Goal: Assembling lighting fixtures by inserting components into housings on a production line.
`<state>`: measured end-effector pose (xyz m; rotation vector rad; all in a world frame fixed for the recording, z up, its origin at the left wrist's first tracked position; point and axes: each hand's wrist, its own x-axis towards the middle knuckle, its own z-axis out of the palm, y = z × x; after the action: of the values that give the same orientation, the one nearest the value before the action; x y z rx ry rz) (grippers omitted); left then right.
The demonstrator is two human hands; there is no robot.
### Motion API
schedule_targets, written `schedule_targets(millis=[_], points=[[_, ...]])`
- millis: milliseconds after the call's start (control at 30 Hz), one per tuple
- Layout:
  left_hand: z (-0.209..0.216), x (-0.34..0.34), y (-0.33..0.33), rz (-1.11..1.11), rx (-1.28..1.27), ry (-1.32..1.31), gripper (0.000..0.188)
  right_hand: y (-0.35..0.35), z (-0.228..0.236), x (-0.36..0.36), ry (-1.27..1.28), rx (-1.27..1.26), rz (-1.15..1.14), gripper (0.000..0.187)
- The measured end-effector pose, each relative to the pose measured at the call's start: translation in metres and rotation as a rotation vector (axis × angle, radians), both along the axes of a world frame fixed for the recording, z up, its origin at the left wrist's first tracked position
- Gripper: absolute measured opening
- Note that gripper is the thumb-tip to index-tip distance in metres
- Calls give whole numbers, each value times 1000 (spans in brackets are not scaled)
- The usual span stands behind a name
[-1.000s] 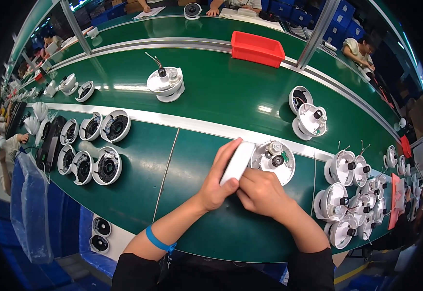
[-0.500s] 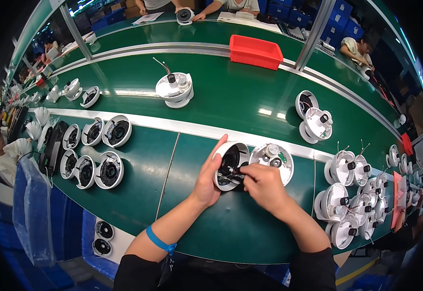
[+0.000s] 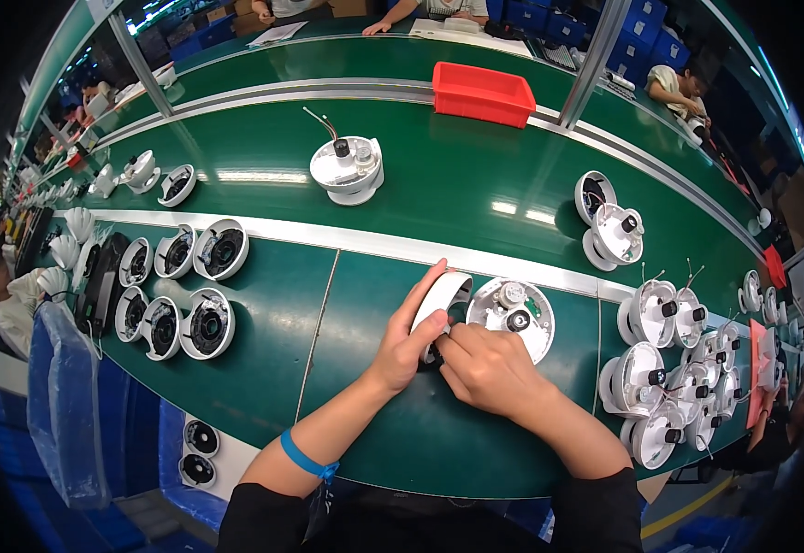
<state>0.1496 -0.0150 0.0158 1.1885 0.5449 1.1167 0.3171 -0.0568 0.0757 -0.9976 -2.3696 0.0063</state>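
one red bin (image 3: 483,92), six open dome housings (image 3: 206,323) at left, two hands (image 3: 485,369).

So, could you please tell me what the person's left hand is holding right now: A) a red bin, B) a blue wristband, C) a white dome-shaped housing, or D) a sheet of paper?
C: the left hand grips the white dome-shaped housing tilted on its edge, beside the round white base, with the right hand at its opening.
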Motion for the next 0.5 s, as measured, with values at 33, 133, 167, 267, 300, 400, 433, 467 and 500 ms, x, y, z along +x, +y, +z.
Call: schedule_targets(millis=[33,133,167,267,300,400,433,467,500], points=[[0,0,0,-3,22,25,77,0,0,0,-3,-1,-4,14],[5,2,-3,-5,47,73,77,-1,-3,3,-30,38,-1,15],[7,4,-4,-11,49,89,77,-1,-5,7,-31,39,-3,15],[5,11,-5,-27,66,97,77,-3,-6,19,-116,115,38,14],[8,15,-7,-27,66,98,77,-5,-4,22,-117,118,28,13],[15,25,-14,-8,14,68,77,-12,5,27,-65,71,2,11],[17,27,-16,0,11,73,77,-14,8,29,-12,20,-14,11],[18,30,-18,7,8,77,77,-15,7,32,-12,20,-15,11],[19,33,-20,7,8,77,77,-16,5,34,-63,71,2,9]])
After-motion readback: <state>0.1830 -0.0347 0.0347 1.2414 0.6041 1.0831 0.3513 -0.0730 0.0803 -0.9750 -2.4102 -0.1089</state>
